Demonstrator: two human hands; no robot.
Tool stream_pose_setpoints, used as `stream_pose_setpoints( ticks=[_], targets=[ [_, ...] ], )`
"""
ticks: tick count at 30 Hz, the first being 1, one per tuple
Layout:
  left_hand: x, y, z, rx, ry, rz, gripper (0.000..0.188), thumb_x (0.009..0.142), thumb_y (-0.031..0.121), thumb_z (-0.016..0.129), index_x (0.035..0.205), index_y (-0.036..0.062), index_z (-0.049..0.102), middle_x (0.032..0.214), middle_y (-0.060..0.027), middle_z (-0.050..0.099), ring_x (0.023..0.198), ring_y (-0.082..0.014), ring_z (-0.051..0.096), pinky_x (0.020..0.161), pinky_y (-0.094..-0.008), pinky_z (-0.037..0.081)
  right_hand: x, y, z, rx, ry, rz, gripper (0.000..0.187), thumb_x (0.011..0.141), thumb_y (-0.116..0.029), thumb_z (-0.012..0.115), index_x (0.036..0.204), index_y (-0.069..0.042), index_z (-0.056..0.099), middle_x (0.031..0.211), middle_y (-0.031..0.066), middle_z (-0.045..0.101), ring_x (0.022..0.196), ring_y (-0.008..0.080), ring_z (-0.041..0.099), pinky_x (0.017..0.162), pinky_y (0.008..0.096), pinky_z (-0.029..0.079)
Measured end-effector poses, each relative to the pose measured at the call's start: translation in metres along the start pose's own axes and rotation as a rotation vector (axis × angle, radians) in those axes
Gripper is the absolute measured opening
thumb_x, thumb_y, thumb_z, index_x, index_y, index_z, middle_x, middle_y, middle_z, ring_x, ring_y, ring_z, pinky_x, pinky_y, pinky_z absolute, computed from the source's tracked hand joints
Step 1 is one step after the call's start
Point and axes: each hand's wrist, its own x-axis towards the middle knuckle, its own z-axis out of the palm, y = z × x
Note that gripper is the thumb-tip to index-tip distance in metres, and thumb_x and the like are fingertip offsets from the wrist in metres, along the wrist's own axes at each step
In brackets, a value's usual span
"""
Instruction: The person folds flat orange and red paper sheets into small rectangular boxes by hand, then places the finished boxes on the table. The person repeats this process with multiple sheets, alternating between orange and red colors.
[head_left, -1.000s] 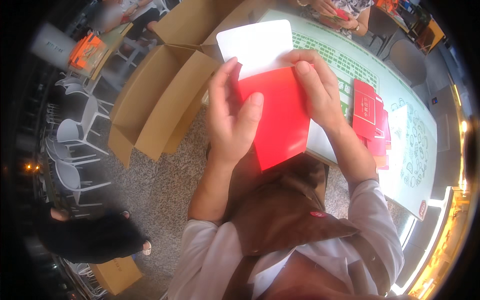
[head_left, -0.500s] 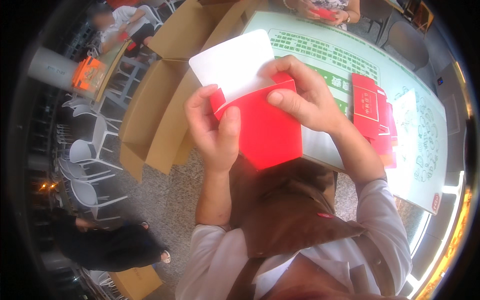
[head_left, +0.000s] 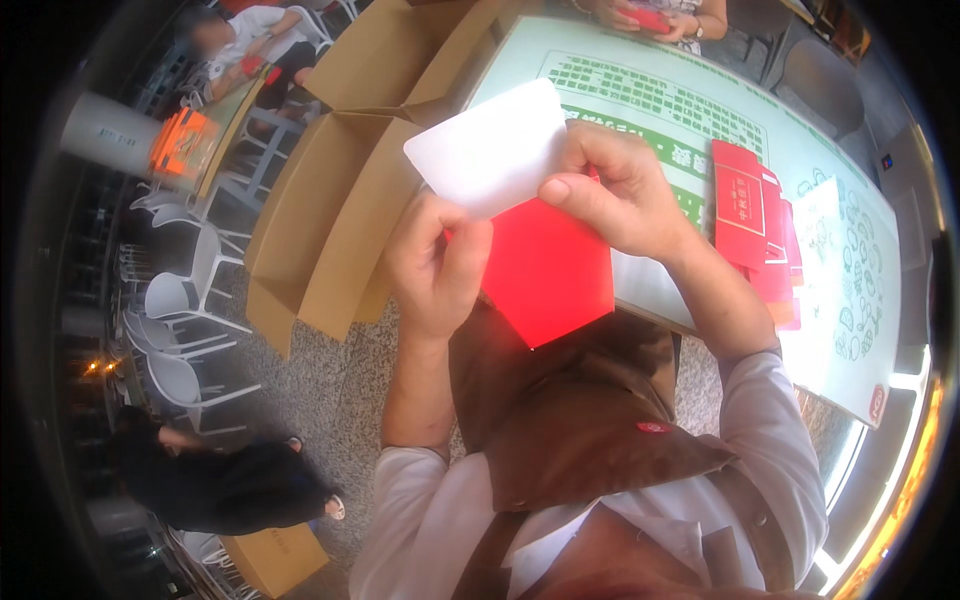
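Red box (head_left: 550,270): since 0.5 s ago its side tabs have mostly gone from sight as the left thumb curled in; held up in front of the bench's near edge, mouth facing away from the body.
Bench (head_left: 520,70): pale, green-printed.
Cardboard carton (head_left: 345,230): left of the bench, standing open.
Red pieces (head_left: 745,205): overlapping on the bench's right part, apparently flat, perhaps kept within reach.
White flap (head_left: 490,150): raised, likely leaving the mouth reachable.
Right hand (head_left: 625,195): fingers clamped on the box's right corner.
Left hand (head_left: 440,265): fingers clamped opposite; 2 sides gripped probably steadies the mouth.
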Motion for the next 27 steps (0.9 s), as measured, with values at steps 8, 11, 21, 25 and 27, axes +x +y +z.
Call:
stream_pose_setpoints(
  ticks=[8, 11, 21, 25, 27],
  targets=[
    [0.003, 0.001, 0.003, -0.111, -0.004, -0.065, 0.016, 0.094, 0.011, 0.067, 0.094, 0.0035, 0.053, 0.085, 0.0004, 0.058, 0.081, -0.0077, 0.053, 0.073, -0.0236, 0.046, 0.008, -0.007, -0.004, 0.325, 0.225, 0.138, 0.031, 0.094, -0.018, 0.071, 0.118, -0.001, 0.061, 0.086, -0.0004, 0.064, 0.075, 0.0072, 0.056, 0.066, 0.0236, 0.047],
    [-0.001, 0.002, 0.018, -0.261, 0.013, -0.048, 0.024, 0.095, 0.009, 0.065, 0.111, 0.0027, 0.049, 0.094, -0.0069, 0.063, 0.089, -0.0109, 0.058, 0.079, -0.0257, 0.049, 0.004, -0.003, -0.016, 0.132, 0.108, 0.225, 0.020, 0.094, -0.014, 0.069, 0.108, 0.000, 0.065, 0.083, -0.0005, 0.064, 0.075, 0.0049, 0.057, 0.065, 0.0212, 0.047],
    [0.019, 0.013, 0.012, -0.361, 0.035, -0.265, 0.023, 0.100, 0.004, 0.058, 0.121, -0.0039, 0.059, 0.104, -0.0091, 0.068, 0.092, -0.0100, 0.062, 0.082, -0.0228, 0.050, 0.001, -0.013, -0.014, 0.120, 0.010, 0.236, 0.011, 0.096, -0.008, 0.065, 0.106, -0.003, 0.066, 0.099, 0.0006, 0.068, 0.087, 0.0078, 0.063, 0.074, 0.0217, 0.052],
    [0.017, 0.015, 0.007, -0.245, 0.030, -0.257, 0.014, 0.099, 0.003, 0.059, 0.110, -0.0017, 0.067, 0.100, -0.0051, 0.069, 0.090, -0.0081, 0.062, 0.080, -0.0221, 0.051, 0.003, -0.017, -0.010, 0.195, -0.020, 0.248, 0.014, 0.098, -0.012, 0.063, 0.105, -0.001, 0.068, 0.088, 0.0006, 0.065, 0.079, 0.0063, 0.060, 0.068, 0.0221, 0.049],
    [0.017, 0.016, 0.007, -0.164, 0.042, -0.237, 0.013, 0.099, 0.001, 0.060, 0.108, 0.0000, 0.069, 0.099, -0.0044, 0.069, 0.088, -0.0079, 0.062, 0.078, -0.0225, 0.051, 0.004, -0.017, -0.009, 0.199, -0.025, 0.239, 0.018, 0.098, -0.017, 0.062, 0.104, -0.001, 0.068, 0.086, 0.0004, 0.065, 0.078, 0.0064, 0.059, 0.068, 0.0227, 0.047]
  ],
)
